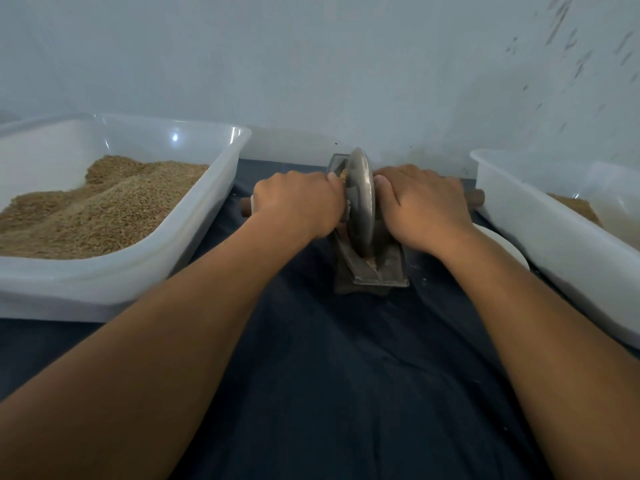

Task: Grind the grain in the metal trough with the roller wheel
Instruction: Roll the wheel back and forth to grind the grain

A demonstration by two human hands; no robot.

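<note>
A narrow metal trough [382, 268] lies lengthwise on a dark cloth, its near end toward me. A grey metal roller wheel [362, 199] stands upright in it, with a wooden axle handle sticking out on both sides. My left hand [301, 202] grips the left handle, whose brown tip [245, 206] shows beyond my fist. My right hand [426, 206] grips the right handle, its end [475, 197] visible past my knuckles. A little tan grain [371, 260] shows in the trough under the wheel, and some clings near the wheel's top left.
A large white plastic tub [214, 216] heaped with tan grain sits at the left. Another white tub [540, 216] holding some grain stands at the right, with a white bowl rim [505, 244] beside it. A pale wall rises close behind the trough. Dark cloth [346, 375] covers the surface.
</note>
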